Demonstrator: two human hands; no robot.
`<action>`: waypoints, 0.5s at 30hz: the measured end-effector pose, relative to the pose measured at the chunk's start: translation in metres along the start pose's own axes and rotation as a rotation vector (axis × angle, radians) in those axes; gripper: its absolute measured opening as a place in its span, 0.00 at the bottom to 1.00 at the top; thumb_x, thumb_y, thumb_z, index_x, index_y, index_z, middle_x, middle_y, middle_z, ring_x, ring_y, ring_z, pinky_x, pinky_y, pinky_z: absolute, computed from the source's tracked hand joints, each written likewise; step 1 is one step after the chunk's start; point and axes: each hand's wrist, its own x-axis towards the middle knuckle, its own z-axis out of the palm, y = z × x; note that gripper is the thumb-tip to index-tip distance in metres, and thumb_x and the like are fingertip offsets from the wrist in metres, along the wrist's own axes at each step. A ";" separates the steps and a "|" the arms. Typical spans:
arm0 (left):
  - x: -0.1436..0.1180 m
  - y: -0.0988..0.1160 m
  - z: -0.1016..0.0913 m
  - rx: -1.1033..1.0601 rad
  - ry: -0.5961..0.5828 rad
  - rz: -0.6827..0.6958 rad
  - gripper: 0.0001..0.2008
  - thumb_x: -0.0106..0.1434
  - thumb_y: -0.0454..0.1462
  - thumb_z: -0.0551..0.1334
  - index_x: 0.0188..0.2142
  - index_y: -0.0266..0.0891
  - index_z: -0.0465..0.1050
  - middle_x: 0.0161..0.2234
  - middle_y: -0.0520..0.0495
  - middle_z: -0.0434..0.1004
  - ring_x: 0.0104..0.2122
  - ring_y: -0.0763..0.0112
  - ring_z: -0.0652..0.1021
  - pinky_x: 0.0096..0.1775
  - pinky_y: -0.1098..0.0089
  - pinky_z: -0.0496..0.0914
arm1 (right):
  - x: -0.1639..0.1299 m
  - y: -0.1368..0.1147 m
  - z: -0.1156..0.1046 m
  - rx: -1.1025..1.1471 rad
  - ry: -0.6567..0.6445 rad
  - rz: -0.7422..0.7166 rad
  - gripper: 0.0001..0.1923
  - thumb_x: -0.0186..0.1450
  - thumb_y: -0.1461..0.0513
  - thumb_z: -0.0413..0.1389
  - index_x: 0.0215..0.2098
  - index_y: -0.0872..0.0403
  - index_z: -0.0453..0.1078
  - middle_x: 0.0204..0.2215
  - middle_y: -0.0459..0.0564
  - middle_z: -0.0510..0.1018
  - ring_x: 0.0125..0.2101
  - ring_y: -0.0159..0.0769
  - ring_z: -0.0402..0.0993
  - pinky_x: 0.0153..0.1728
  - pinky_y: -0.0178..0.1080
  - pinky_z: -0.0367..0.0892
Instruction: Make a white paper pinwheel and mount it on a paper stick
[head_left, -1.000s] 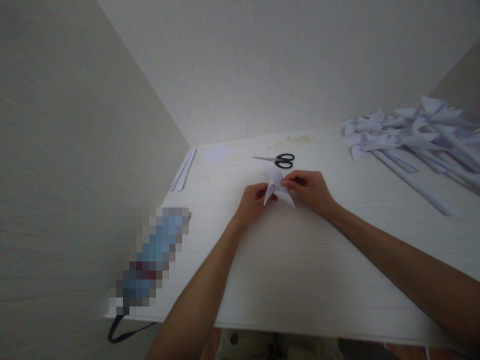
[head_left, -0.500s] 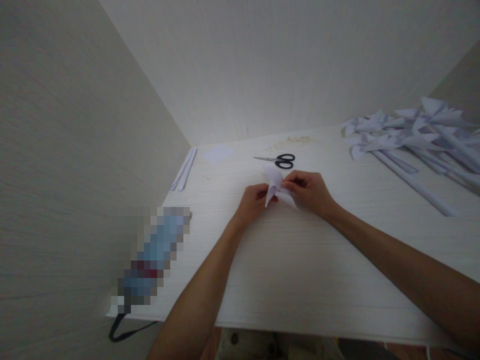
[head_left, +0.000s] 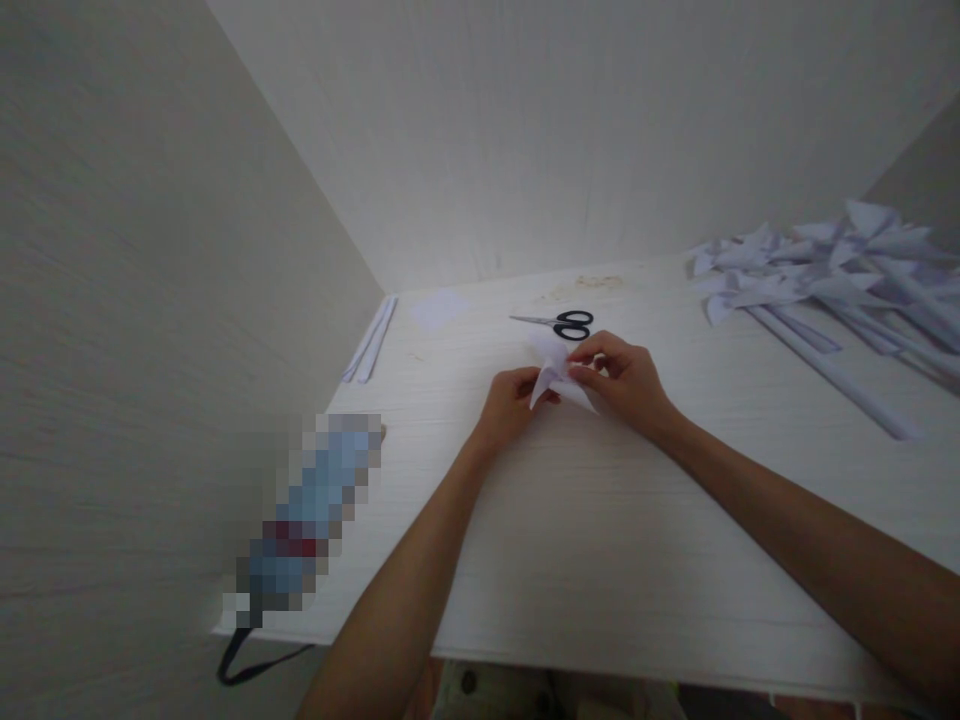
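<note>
Between my hands, over the middle of the table, is a white paper pinwheel [head_left: 551, 378] with its blades bent in toward the centre. My left hand [head_left: 514, 402] grips it from the left and below, some fingers hidden behind the paper. From the right, my right hand [head_left: 619, 378] pinches the paper near the centre between thumb and index finger. Just beyond the pinwheel lie scissors [head_left: 571, 325] with black handles, their blades pointing left.
Several white paper pinwheels [head_left: 795, 275] on rolled paper sticks are heaped at the right. Folded paper strips [head_left: 373, 340] lie by the left wall, beside a pale paper sheet [head_left: 439, 308]. A blurred blue object [head_left: 322, 500] with a dark strap sits at the table's left edge.
My right hand has shifted its fingers slightly, with the index finger raised more in an arch. The pinwheel's blades look drawn closer to the centre. My left hand keeps its hold.
</note>
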 end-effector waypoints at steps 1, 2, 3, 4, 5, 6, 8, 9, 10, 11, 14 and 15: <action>0.000 0.000 0.001 -0.011 0.009 0.001 0.05 0.51 0.32 0.58 0.24 0.32 0.73 0.22 0.48 0.75 0.25 0.73 0.74 0.31 0.73 0.68 | -0.001 0.000 -0.001 -0.007 0.015 -0.002 0.04 0.52 0.62 0.57 0.27 0.54 0.68 0.24 0.46 0.70 0.26 0.31 0.65 0.25 0.34 0.59; 0.000 -0.001 0.001 -0.023 0.018 0.005 0.05 0.51 0.32 0.58 0.25 0.32 0.73 0.23 0.48 0.75 0.25 0.74 0.74 0.31 0.73 0.68 | -0.001 0.000 -0.001 -0.014 0.028 0.000 0.04 0.52 0.62 0.57 0.26 0.54 0.68 0.24 0.46 0.70 0.25 0.30 0.64 0.25 0.34 0.59; 0.000 -0.001 0.002 -0.037 0.029 0.009 0.06 0.51 0.32 0.58 0.25 0.33 0.73 0.23 0.48 0.75 0.25 0.74 0.74 0.31 0.73 0.68 | -0.002 0.000 -0.001 -0.021 0.035 0.005 0.04 0.52 0.62 0.57 0.26 0.54 0.67 0.23 0.45 0.69 0.24 0.30 0.64 0.25 0.35 0.59; 0.000 -0.002 0.002 -0.053 0.042 0.012 0.06 0.51 0.32 0.57 0.25 0.33 0.73 0.23 0.48 0.75 0.25 0.73 0.73 0.31 0.73 0.68 | -0.003 -0.001 -0.002 -0.031 0.040 0.010 0.03 0.53 0.62 0.57 0.25 0.54 0.67 0.22 0.45 0.69 0.24 0.30 0.63 0.25 0.35 0.59; 0.001 -0.003 0.003 -0.066 0.058 0.014 0.07 0.52 0.33 0.57 0.26 0.33 0.74 0.24 0.48 0.75 0.26 0.73 0.73 0.31 0.73 0.68 | -0.003 -0.001 -0.001 -0.043 0.040 0.013 0.04 0.53 0.62 0.57 0.24 0.54 0.67 0.21 0.45 0.69 0.23 0.30 0.63 0.25 0.35 0.59; 0.001 -0.004 0.003 -0.074 0.077 0.015 0.08 0.53 0.33 0.56 0.27 0.33 0.74 0.24 0.48 0.75 0.26 0.73 0.73 0.31 0.73 0.67 | -0.003 -0.002 -0.001 -0.058 0.038 0.013 0.04 0.53 0.62 0.57 0.24 0.54 0.66 0.21 0.45 0.69 0.23 0.30 0.63 0.24 0.35 0.59; 0.001 -0.006 0.004 -0.068 0.107 0.022 0.09 0.54 0.34 0.55 0.28 0.33 0.74 0.25 0.48 0.74 0.28 0.73 0.72 0.31 0.73 0.67 | -0.003 -0.003 0.000 -0.091 0.030 0.011 0.04 0.53 0.62 0.56 0.24 0.54 0.67 0.21 0.45 0.70 0.22 0.30 0.62 0.23 0.35 0.58; 0.001 -0.007 0.004 -0.058 0.115 0.029 0.09 0.54 0.34 0.55 0.28 0.33 0.74 0.26 0.48 0.74 0.28 0.73 0.72 0.31 0.73 0.66 | -0.003 -0.004 0.000 -0.104 0.022 0.009 0.03 0.53 0.62 0.56 0.24 0.54 0.67 0.21 0.45 0.70 0.22 0.29 0.62 0.23 0.34 0.58; 0.001 -0.007 0.004 -0.048 0.116 0.037 0.09 0.54 0.34 0.55 0.28 0.33 0.74 0.26 0.48 0.74 0.28 0.73 0.72 0.31 0.73 0.66 | -0.003 -0.005 0.001 -0.113 0.014 0.004 0.03 0.53 0.62 0.56 0.24 0.54 0.68 0.21 0.45 0.70 0.22 0.29 0.62 0.23 0.34 0.58; 0.001 -0.007 0.004 -0.041 0.113 0.047 0.09 0.53 0.35 0.55 0.28 0.33 0.74 0.26 0.48 0.73 0.29 0.73 0.71 0.31 0.74 0.66 | -0.002 -0.005 0.001 -0.118 0.005 -0.002 0.03 0.54 0.63 0.56 0.24 0.54 0.68 0.21 0.45 0.71 0.21 0.29 0.62 0.23 0.34 0.58; 0.001 -0.007 0.004 -0.023 0.101 0.060 0.09 0.53 0.34 0.55 0.28 0.33 0.73 0.26 0.49 0.73 0.28 0.73 0.71 0.31 0.74 0.65 | -0.002 -0.005 0.002 -0.111 -0.026 -0.011 0.02 0.54 0.63 0.56 0.25 0.54 0.68 0.22 0.46 0.71 0.22 0.29 0.62 0.23 0.34 0.58; 0.001 -0.007 0.004 -0.012 0.099 0.057 0.09 0.53 0.33 0.55 0.28 0.34 0.73 0.25 0.49 0.73 0.28 0.73 0.71 0.31 0.74 0.65 | -0.002 -0.005 0.002 -0.100 -0.035 -0.003 0.02 0.54 0.63 0.56 0.26 0.54 0.69 0.22 0.46 0.72 0.22 0.29 0.63 0.23 0.34 0.59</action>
